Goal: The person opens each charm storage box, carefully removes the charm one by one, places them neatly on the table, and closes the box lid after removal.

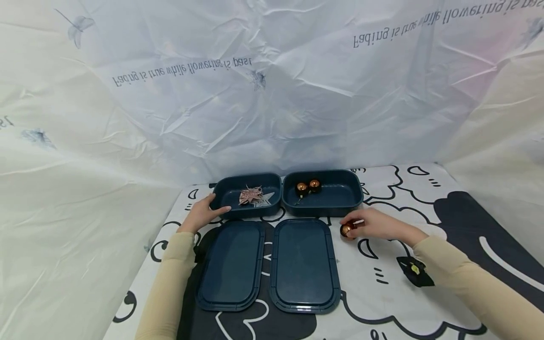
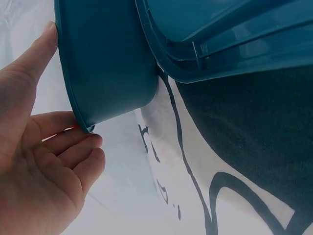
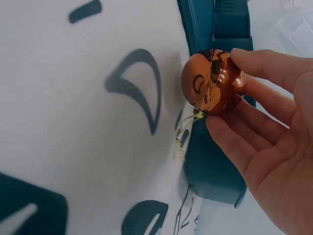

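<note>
Right hand (image 1: 373, 223) grips a copper ball (image 3: 210, 83) between thumb and fingertips. Ball sits just outside the right box (image 1: 322, 211), off its 5 o'clock; can't tell whether it touches the cloth (image 1: 365, 297). The pinch is on the round sides, seemingly leaving the gold string (image 3: 182, 139) free. Two more balls (image 1: 301, 187) lie together inside that box, towards 10 o'clock.

Left hand (image 1: 199, 216) at the left box's (image 1: 255, 212) 8 o'clock corner: fingers loosely spread against the rim, not clenched, perhaps to steady it. Inside, a pink tinsel bundle (image 1: 250, 195) near the middle, silver star (image 1: 264, 200) at its 4 o'clock.

Left lid (image 1: 231, 267) and right lid (image 1: 304, 267) lie flat around 6 o'clock of the boxes, probably so the tops stay accessible.
</note>
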A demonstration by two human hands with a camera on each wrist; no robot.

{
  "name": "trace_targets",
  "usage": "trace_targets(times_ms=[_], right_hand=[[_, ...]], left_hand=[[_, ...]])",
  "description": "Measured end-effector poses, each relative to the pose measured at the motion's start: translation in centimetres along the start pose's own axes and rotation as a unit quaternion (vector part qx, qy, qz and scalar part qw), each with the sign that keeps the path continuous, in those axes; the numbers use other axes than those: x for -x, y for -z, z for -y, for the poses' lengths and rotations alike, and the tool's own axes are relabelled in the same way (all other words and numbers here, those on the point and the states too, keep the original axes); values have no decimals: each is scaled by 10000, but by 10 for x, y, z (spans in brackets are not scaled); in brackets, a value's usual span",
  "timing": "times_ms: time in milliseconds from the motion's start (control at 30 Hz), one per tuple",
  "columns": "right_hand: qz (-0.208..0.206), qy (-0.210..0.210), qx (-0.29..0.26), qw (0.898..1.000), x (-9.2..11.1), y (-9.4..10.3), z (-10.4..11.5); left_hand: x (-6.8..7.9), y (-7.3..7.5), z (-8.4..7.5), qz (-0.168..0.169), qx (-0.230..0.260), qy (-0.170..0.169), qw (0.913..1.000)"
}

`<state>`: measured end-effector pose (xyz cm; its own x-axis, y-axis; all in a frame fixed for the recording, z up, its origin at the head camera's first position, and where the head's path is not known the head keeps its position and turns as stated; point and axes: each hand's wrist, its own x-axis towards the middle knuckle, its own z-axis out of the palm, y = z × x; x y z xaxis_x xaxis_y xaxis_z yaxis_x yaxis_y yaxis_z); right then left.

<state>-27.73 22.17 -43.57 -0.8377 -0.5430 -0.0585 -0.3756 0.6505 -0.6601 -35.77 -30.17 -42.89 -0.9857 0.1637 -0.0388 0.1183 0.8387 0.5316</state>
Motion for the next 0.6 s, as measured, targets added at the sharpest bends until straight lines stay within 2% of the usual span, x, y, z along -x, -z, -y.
trace_targets(times_ms=[233, 600], right_hand=[[164, 250, -169, 9994, 4, -4, 0], [417, 299, -46, 9987, -1, -7, 2]], left_hand=[[-2, 0, 0, 18, -16, 54, 10000], [-2, 0, 1, 19, -66, 53, 10000]])
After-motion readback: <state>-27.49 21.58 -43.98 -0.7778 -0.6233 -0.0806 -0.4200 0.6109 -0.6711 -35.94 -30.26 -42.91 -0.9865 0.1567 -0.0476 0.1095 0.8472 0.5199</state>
